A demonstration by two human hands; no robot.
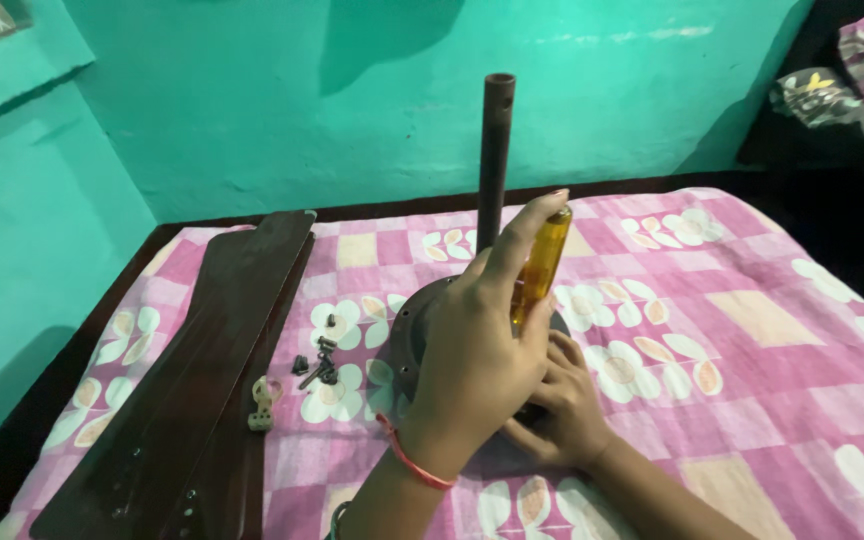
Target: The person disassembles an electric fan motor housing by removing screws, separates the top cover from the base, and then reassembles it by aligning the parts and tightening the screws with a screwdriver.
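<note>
Translucent amber plastic screwdriver handle (540, 265), glossy, wrapped by the fingers (512, 250). Below them, a dark matt metal round fan motor housing (412, 330) with a dull brown metal rod (496, 150) above. Left of the fingers, glossy dark wooden-looking fan blades (202, 370) and small dark metal screws (320, 365) on soft pink floral cloth bedsheet (752, 330).

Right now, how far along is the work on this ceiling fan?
Done: blades lie stacked beside the motor, loose screws between them. In hand: left hand holds a yellow-handled screwdriver upright on the motor; right hand steadies it. The downrod is still attached.
</note>
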